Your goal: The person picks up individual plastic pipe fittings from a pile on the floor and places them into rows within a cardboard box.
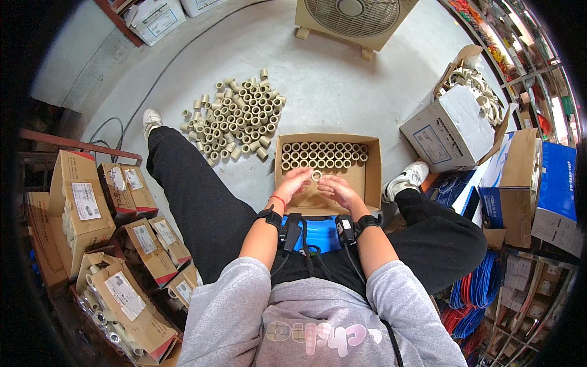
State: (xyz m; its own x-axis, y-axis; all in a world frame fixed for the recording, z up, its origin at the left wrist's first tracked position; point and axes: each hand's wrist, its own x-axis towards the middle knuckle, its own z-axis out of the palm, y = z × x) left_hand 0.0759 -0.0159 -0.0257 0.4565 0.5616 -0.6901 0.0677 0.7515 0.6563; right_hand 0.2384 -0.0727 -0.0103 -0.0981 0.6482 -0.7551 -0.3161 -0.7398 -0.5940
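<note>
An open cardboard box [374, 183] stands on the floor between my legs. Short beige plastic pipe couplings [330, 155] stand upright in rows along its far side, their round openings facing up. Over the box, between my fingertips, is one beige coupling [316, 175]. My left hand [296, 183] is at its left, with thumb and forefinger beside the ring; my right hand [337, 188] touches its right side with the fingertips. Which hand bears it is not plain. A loose heap of like couplings [243, 114] lies on the grey floor, beyond the box and to its left.
A fan-fronted unit [353, 18] stands on the floor ahead. A carton of plastic fittings [440, 133] is at the right, near my shoe. Opened cartons [87, 206] crowd the left side. A black cable [158, 78] crosses the floor. Under my forearms is something blue [321, 234].
</note>
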